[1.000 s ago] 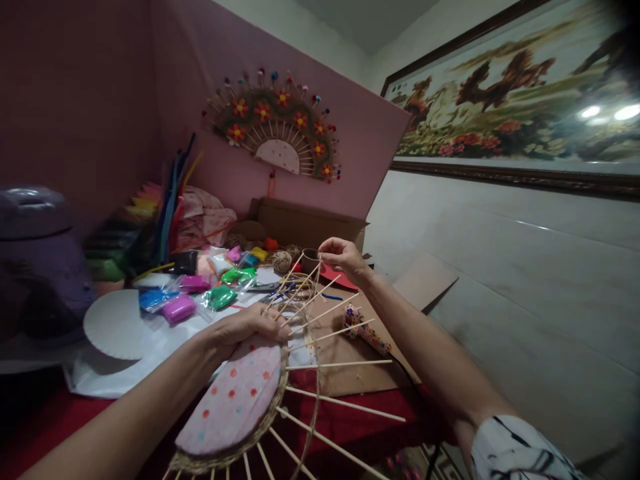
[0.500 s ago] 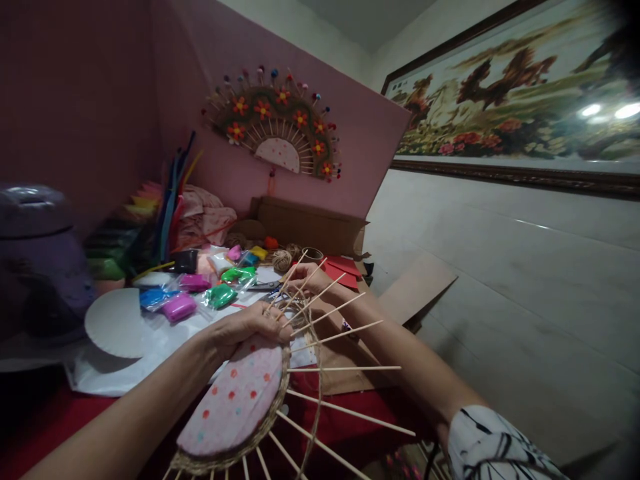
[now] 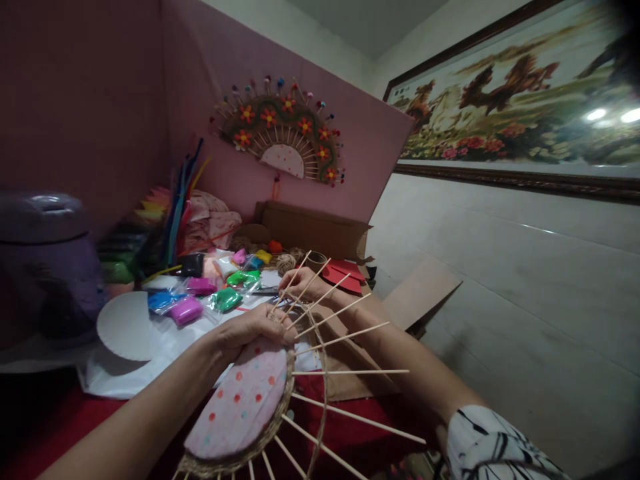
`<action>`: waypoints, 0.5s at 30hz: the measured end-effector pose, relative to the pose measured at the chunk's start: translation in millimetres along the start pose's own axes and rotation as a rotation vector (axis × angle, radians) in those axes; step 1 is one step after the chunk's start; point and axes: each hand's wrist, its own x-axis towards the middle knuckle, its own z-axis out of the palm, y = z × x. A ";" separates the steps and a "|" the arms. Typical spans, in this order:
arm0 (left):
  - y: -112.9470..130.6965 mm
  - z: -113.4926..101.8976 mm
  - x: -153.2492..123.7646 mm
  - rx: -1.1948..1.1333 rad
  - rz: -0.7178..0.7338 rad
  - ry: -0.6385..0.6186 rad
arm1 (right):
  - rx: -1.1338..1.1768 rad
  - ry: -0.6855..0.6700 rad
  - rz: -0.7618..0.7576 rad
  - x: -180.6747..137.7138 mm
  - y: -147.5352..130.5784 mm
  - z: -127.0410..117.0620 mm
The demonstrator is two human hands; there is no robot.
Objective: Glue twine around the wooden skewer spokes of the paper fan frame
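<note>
A half-round fan frame [image 3: 240, 407] tilts in front of me, its base covered in pink dotted cloth and edged with braided twine. Thin wooden sticks [image 3: 353, 373] spread out from that edge. My left hand [image 3: 257, 327] is closed on the upper end of the frame, thumb over the cloth near the stick roots. Jute twine [image 3: 325, 387] runs across the sticks partway along them. Behind the upper sticks, my right hand [image 3: 303, 285] is closed with fingertips pinched on the twine; the sticks partly hide these fingers.
Bags of coloured clay [image 3: 185, 310], a white paper plate [image 3: 124, 325] and a purple container [image 3: 47, 267] sit left. Behind are twine balls [image 3: 286, 263], a tape roll [image 3: 316, 260], red paper [image 3: 343, 275] and a cardboard box [image 3: 310, 230]. A finished decorated fan [image 3: 283, 137] hangs on the pink board.
The view has shifted slightly, so everything appears a little further right and lower. My right hand has drawn slightly left behind the sticks; my left hand keeps its hold on the fan frame.
</note>
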 end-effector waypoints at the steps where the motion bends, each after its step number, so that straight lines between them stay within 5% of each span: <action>1: 0.0 -0.2 0.3 0.003 0.004 0.001 | -0.006 0.009 0.005 -3.2 -0.2 -3.3; 15: -7.2 -6.6 2.7 0.078 0.001 -0.018 | 0.024 0.005 0.030 -34.6 -3.7 -23.6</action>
